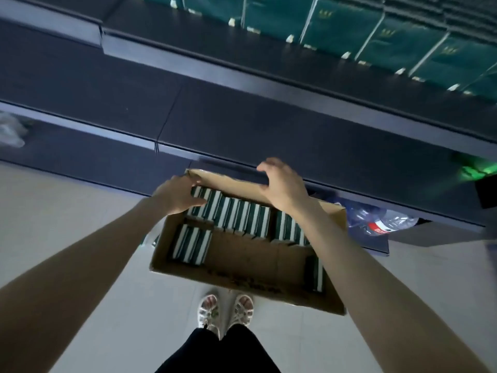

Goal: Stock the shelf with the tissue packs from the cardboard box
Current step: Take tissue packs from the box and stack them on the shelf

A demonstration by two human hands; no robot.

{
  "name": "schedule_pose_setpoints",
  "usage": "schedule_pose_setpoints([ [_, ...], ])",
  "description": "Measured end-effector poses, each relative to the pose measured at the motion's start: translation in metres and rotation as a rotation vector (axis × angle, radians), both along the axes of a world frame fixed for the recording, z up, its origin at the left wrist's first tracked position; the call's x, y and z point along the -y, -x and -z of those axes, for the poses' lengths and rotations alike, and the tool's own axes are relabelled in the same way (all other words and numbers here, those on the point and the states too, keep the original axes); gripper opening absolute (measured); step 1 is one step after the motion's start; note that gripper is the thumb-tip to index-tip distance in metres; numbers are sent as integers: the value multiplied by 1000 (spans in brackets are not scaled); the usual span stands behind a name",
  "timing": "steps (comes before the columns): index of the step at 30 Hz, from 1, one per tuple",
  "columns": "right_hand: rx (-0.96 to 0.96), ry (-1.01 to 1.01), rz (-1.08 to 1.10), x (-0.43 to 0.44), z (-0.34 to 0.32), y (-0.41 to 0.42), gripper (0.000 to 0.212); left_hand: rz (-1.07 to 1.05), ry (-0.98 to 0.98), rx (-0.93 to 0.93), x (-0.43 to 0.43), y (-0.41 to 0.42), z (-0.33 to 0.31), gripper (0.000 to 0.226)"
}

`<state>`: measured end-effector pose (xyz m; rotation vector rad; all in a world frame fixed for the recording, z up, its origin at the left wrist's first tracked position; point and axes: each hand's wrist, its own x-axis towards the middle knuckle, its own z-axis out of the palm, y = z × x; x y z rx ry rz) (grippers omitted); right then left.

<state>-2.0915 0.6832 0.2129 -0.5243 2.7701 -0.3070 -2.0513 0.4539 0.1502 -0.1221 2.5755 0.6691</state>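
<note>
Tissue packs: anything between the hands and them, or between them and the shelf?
Nothing visible. The cardboard box is open on top; the left hand grips the tissue packs at its far-left corner, and the right hand hovers over the far flap, holding nothing. The shelf beyond shows bare boards.

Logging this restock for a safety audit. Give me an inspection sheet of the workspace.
Surface: pale tiled floor bears the cardboard box.
Job's things: tissue packs stand on edge in box, part empty; more green packs on upper shelf.
Clutter: plastic bottle right of box; crumpled clear plastic far left.
Grippers: left hand on far-left packs, grip unclear; right hand over far wall, holding nothing.
Cables: nothing seen.
Surroundings: dark shelving; sandalled feet.
</note>
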Motion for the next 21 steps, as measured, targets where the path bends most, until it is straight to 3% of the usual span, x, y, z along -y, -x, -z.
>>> schedule_pose_setpoints([
  [3, 162, 47, 2, 23, 47, -8, 44, -89, 25, 15, 14, -22, 33, 52],
  [9, 416, 76, 50, 66, 140, -31, 44, -362, 36, 92, 38, -75, 99, 70],
  [16, 632, 71, 222, 91, 240, -66, 53, -585, -99, 43, 32, -104, 163, 49],
  [21, 766, 72, 405, 106, 289, -79, 51, -651, -52, -10, 29, -110, 186, 35],
])
